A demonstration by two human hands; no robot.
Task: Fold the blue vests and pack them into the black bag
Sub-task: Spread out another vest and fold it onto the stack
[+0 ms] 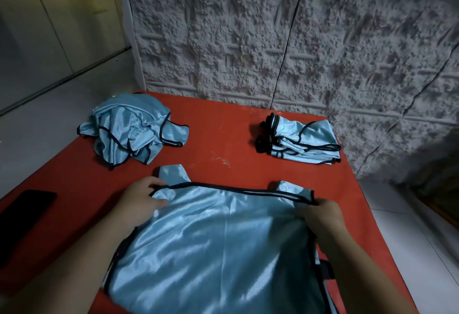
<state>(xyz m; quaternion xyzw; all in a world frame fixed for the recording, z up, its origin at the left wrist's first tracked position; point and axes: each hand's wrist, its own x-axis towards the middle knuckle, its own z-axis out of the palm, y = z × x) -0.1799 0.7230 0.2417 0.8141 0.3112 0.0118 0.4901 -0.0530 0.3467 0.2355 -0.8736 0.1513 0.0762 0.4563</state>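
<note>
Vest [213, 246], pale blue and shiny with dark piping, lies spread flat on the near part of the red table [223, 140], its neck edge away from the person and its two shoulder straps pointing toward the wall. The left hand [144, 202] rests at the left shoulder, fingers curled and pinching the cloth and piping just under the left strap. The right hand [320, 217] grips the piped neck edge at the right shoulder, fingers curled over the cloth beside the right strap. Both forearms reach in from the bottom corners across the sides of the garment.

At the far left of the table sits a crumpled heap [134, 130] of the same blue vests, unfolded and tangled, well apart from the spread one. At the far right lies a neat stack [303, 140] of folded vests, piping edges lined up on its left side. A dark flat phone [22, 221] lies at the table's left edge, near the left forearm. By the right edge, just past the spread vest, a bit of black strap [326, 270] shows; I cannot tell what it belongs to. No container is plainly visible holding anything. A rough white wall [273, 40] rises behind the table.
</note>
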